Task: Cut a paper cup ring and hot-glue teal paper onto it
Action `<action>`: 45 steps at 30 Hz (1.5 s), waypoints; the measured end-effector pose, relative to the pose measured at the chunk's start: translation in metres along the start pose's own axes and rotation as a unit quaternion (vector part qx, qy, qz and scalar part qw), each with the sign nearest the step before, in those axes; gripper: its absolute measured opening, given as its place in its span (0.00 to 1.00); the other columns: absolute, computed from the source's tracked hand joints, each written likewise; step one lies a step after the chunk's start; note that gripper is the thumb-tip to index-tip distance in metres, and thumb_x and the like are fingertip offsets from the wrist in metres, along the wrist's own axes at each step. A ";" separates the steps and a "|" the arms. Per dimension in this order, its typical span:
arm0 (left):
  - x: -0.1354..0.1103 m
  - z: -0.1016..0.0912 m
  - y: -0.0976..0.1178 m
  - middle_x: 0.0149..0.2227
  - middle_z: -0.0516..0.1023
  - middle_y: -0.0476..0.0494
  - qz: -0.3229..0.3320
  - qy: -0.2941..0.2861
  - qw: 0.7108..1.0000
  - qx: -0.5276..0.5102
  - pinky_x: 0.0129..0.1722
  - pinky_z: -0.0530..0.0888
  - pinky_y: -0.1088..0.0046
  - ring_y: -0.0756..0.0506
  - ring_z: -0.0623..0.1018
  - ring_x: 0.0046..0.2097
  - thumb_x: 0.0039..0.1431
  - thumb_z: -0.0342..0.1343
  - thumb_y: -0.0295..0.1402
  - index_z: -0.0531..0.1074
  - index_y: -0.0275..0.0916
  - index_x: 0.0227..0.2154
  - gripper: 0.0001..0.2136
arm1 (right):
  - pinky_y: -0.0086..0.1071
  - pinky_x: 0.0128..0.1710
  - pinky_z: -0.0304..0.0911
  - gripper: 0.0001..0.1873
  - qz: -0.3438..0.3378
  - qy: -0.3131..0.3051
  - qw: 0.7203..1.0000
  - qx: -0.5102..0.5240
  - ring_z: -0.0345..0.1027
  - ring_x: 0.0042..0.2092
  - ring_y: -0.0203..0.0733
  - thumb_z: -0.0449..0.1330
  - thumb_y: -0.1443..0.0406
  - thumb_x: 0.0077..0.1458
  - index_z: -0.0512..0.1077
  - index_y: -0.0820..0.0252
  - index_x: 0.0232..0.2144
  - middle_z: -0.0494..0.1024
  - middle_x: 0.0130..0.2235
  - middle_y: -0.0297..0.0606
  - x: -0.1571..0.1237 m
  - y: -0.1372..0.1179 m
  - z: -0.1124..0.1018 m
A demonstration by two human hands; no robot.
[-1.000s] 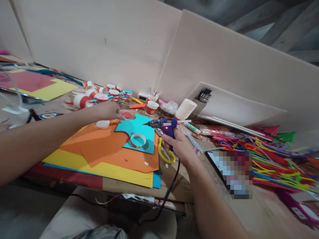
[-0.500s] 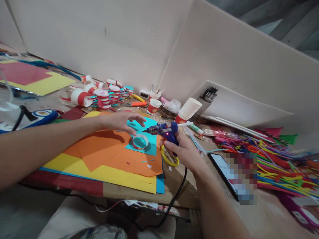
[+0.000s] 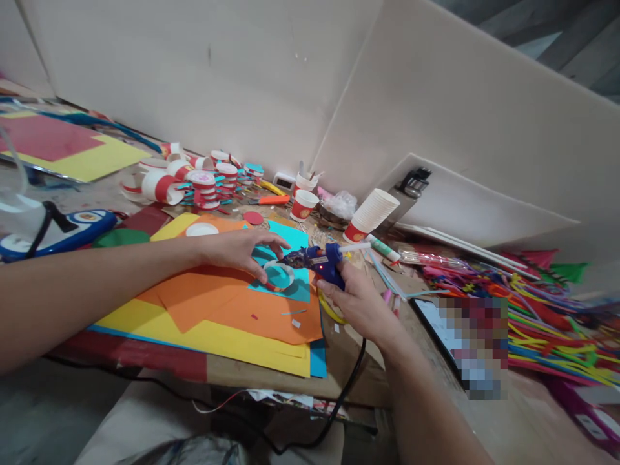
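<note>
My right hand grips a blue hot glue gun with a small red light and a white glue stick out of its back. Its dark nozzle points left, over the edge of a ring cut from a paper cup. This white-and-red ring rests on a turquoise paper sheet. My left hand curves over the ring's left side, fingers apart. The thumb tip is at the ring's rim; whether it touches I cannot tell. Orange paper and yellow paper lie beneath.
Cut cup pieces crowd the back left. A cup and a stack of cups stand behind the glue gun. A phone and colourful pipe cleaners lie right. The gun's black cord hangs over the front edge.
My left hand has come down to the ring's left rim. The glue gun's nozzle has moved closer to the ring's edge. The view has shifted slightly.
</note>
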State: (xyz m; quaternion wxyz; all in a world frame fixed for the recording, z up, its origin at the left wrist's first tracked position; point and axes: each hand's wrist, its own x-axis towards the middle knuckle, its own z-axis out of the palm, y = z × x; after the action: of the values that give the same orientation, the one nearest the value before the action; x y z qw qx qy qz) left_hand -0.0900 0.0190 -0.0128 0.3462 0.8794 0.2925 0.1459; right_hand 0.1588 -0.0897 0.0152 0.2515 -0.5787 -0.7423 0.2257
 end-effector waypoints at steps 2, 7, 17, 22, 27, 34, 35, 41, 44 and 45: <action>0.000 0.000 0.002 0.55 0.73 0.40 -0.005 -0.001 1.000 0.007 0.53 0.68 0.68 0.40 0.73 0.56 0.44 0.68 0.40 0.67 0.42 0.57 0.35 | 0.37 0.43 0.62 0.12 -0.003 -0.006 1.000 -0.017 0.68 0.43 0.46 0.56 0.62 0.58 0.69 0.57 0.44 0.76 0.42 0.39 -0.001 -0.002 0.001; -0.001 0.003 0.000 0.57 0.72 0.40 0.019 0.005 1.000 0.008 0.55 0.67 0.67 0.39 0.72 0.58 0.45 0.68 0.38 0.66 0.43 0.59 0.35 | 0.37 0.43 0.61 0.13 0.003 -0.017 0.999 -0.035 0.68 0.43 0.46 0.55 0.64 0.58 0.67 0.58 0.46 0.76 0.44 0.41 -0.002 -0.007 0.004; 0.001 0.006 -0.004 0.55 0.72 0.39 0.041 0.020 0.999 0.008 0.54 0.67 0.65 0.38 0.71 0.57 0.46 0.67 0.41 0.69 0.43 0.56 0.32 | 0.35 0.44 0.62 0.18 -0.026 -0.015 0.999 -0.040 0.69 0.45 0.45 0.54 0.65 0.60 0.65 0.55 0.53 0.76 0.47 0.40 -0.004 -0.009 0.005; 0.002 0.006 -0.001 0.55 0.73 0.40 0.042 0.023 0.999 0.016 0.55 0.67 0.65 0.39 0.71 0.57 0.45 0.68 0.41 0.69 0.43 0.56 0.32 | 0.34 0.38 0.61 0.13 0.006 -0.018 0.996 -0.088 0.69 0.42 0.46 0.55 0.64 0.60 0.67 0.57 0.47 0.77 0.44 0.42 -0.004 -0.011 0.007; 0.001 0.007 -0.003 0.54 0.74 0.40 0.036 0.022 0.999 0.018 0.54 0.67 0.67 0.40 0.72 0.56 0.45 0.68 0.40 0.68 0.44 0.57 0.33 | 0.34 0.40 0.60 0.12 -0.006 -0.013 0.990 -0.141 0.70 0.44 0.47 0.54 0.63 0.61 0.67 0.58 0.47 0.76 0.45 0.45 -0.007 -0.009 0.009; 0.002 0.006 -0.004 0.53 0.76 0.40 0.052 0.019 0.998 0.009 0.56 0.65 0.66 0.40 0.72 0.57 0.45 0.68 0.39 0.69 0.42 0.56 0.32 | 0.34 0.41 0.60 0.09 -0.014 -0.014 0.984 -0.176 0.70 0.46 0.48 0.53 0.64 0.62 0.68 0.58 0.43 0.77 0.44 0.45 -0.011 -0.017 0.006; 0.002 0.007 -0.004 0.53 0.76 0.40 0.054 0.020 0.998 0.008 0.56 0.65 0.66 0.40 0.71 0.57 0.45 0.68 0.39 0.69 0.43 0.56 0.32 | 0.34 0.41 0.60 0.09 -0.012 -0.015 0.984 -0.178 0.70 0.46 0.48 0.53 0.64 0.62 0.68 0.58 0.44 0.77 0.44 0.44 -0.012 -0.019 0.005; 0.002 0.007 -0.007 0.55 0.74 0.40 0.048 0.020 0.999 0.018 0.56 0.65 0.67 0.40 0.71 0.58 0.45 0.68 0.40 0.69 0.43 0.56 0.33 | 0.35 0.39 0.59 0.09 0.004 -0.008 0.979 -0.205 0.71 0.44 0.49 0.52 0.65 0.61 0.68 0.58 0.43 0.77 0.43 0.45 -0.013 -0.020 0.008; 0.003 0.007 -0.007 0.56 0.72 0.40 0.040 0.018 0.999 0.023 0.55 0.66 0.68 0.39 0.70 0.58 0.45 0.68 0.41 0.68 0.44 0.57 0.33 | 0.35 0.39 0.59 0.07 0.015 -0.014 0.978 -0.209 0.71 0.43 0.48 0.52 0.65 0.61 0.68 0.58 0.41 0.77 0.43 0.46 -0.010 -0.021 0.012; 0.003 0.007 -0.008 0.57 0.72 0.40 0.038 0.019 0.999 0.025 0.55 0.66 0.68 0.39 0.70 0.58 0.45 0.68 0.41 0.68 0.44 0.57 0.34 | 0.35 0.39 0.59 0.07 0.017 -0.018 0.978 -0.205 0.71 0.44 0.48 0.52 0.66 0.60 0.67 0.59 0.41 0.77 0.43 0.46 -0.010 -0.021 0.014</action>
State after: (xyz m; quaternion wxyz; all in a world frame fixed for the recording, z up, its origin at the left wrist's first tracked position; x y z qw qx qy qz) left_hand -0.0878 0.0212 -0.0233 0.3123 0.8956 0.2686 0.1682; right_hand 0.1363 -0.1044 0.0168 0.1103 -0.6263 -0.7673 0.0829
